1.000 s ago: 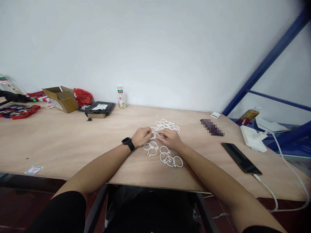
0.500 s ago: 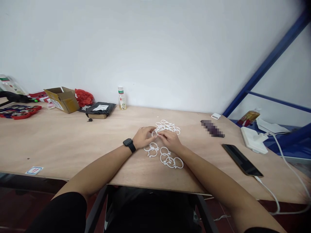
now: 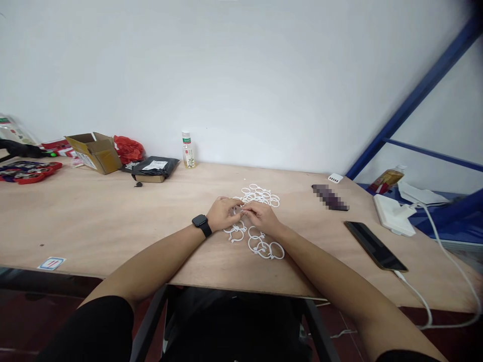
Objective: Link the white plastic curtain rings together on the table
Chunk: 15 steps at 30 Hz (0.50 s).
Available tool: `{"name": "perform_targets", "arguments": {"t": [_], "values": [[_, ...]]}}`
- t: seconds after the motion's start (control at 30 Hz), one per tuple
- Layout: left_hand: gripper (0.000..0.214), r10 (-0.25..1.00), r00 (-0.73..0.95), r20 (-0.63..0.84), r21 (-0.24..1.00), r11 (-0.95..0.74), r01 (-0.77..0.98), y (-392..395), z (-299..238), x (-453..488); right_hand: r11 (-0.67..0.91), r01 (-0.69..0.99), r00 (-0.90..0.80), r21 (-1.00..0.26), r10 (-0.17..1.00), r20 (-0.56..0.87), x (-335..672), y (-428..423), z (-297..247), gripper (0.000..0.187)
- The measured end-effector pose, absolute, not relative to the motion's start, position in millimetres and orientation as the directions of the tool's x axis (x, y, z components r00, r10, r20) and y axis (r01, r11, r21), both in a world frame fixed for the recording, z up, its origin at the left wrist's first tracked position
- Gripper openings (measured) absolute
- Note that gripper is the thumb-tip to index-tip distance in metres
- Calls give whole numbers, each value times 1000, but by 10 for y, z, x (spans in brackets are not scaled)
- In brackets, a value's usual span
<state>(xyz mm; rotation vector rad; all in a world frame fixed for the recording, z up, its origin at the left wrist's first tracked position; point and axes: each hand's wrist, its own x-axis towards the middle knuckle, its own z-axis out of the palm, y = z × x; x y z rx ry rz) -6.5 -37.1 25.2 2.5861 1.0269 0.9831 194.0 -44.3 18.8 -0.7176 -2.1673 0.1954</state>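
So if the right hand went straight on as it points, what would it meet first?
Probably the left hand, whose fingertips lie just ahead of the right hand, though a partly hidden white ring between them might come first; depth is unclear.

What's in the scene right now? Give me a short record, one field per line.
surface: wooden table against a wall
white rings: back cluster, plus two groups nearer the person
left grip: fingers bent in front of the back cluster; exact hold hidden
right grip: fingertips close to the left hand's; exact hold hidden
left wrist: black watch
right side: phone, white cable attached
back left: open cardboard box, red bag, black parcel
by wall: bottle, upright
unclear: pixelated item
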Motion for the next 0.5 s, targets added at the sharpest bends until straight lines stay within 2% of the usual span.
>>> {"name": "perform_targets", "arguments": {"t": [0.27,0.5], "values": [[24,653,566,503,408,-757,511,-359,248,-75,819,447,-525,-359,565,636,1925,-450,194,14],[53,634,485,602,413,-767,491,-289,187,-106,783,509,-379,-358,577,723,1971,-385,164,13]]}}
